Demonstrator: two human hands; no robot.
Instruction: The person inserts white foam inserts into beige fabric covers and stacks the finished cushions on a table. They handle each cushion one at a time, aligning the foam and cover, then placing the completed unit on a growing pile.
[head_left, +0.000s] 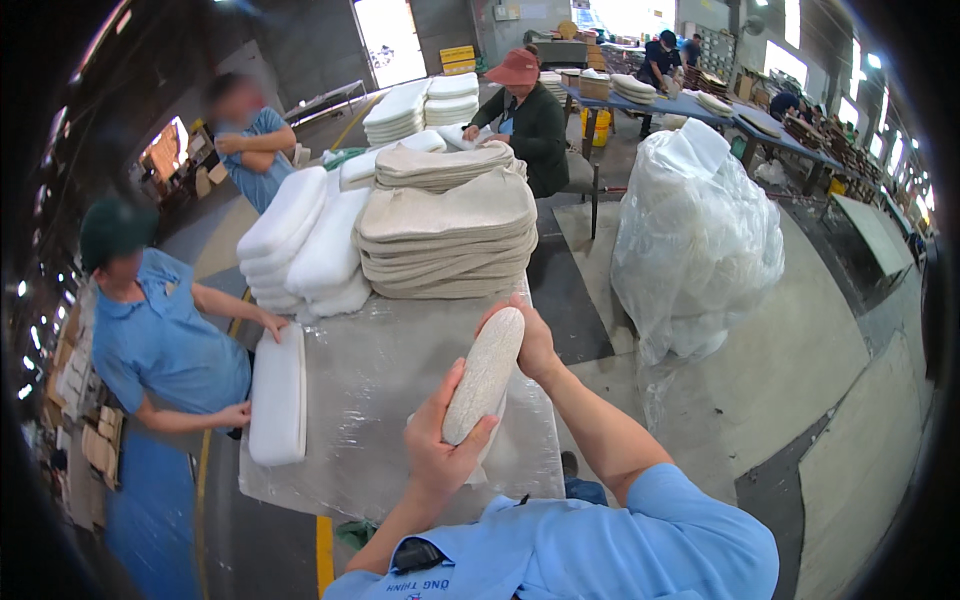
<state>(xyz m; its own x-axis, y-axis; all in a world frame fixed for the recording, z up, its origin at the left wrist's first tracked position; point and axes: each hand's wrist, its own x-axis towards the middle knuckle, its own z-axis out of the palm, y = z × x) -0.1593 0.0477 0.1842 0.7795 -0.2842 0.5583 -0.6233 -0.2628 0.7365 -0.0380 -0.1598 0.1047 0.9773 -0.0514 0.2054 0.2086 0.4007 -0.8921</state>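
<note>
Above the near part of the plastic-covered table, I hold a cushion with beige textured fabric, tilted so one narrow rounded side faces up. My left hand grips its lower end, thumb and fingers on opposite sides. Around the upper right end, my right hand is closed, its fingers partly hidden behind the cushion. A bit of white shows below the beige side; I cannot tell what it is. Just beyond my hands, a tall stack of beige cushion covers lies on the table.
White pads are piled left of the beige stack. A co-worker at the left holds a white pad on the table edge. Another person works at the far side. A large clear plastic bag stands on the right.
</note>
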